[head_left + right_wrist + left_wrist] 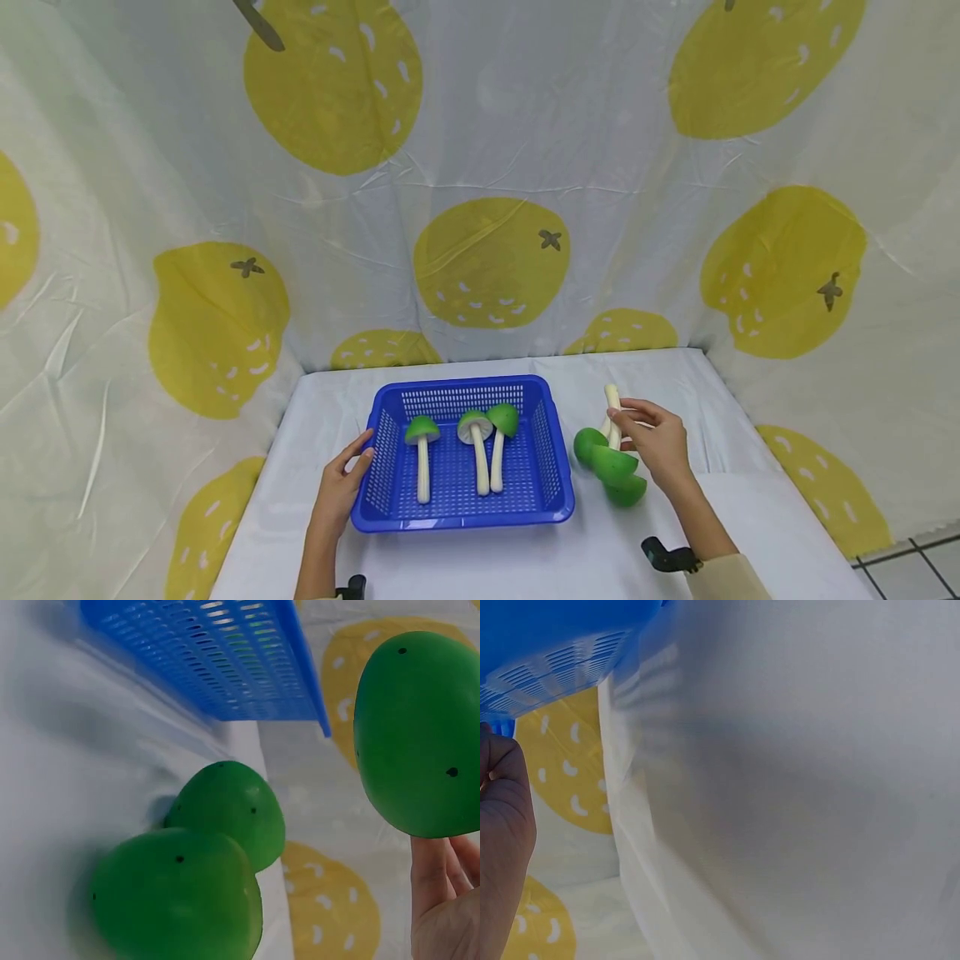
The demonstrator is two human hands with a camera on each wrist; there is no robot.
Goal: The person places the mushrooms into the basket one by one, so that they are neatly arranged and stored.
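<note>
Apparently the right hand (660, 442) has its grip pinched on a green-capped mushroom's (613, 463) stem, cap hanging below.

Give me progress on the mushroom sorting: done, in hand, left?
Done: three green-capped white-stemmed toy mushrooms lie in the blue perforated plastic basket. In hand: the right hand grips the stem of a fourth mushroom, lifted beside the basket, while the left hand rests on the basket's left rim. Left: two more green mushrooms lie on the white tablecloth.
</note>
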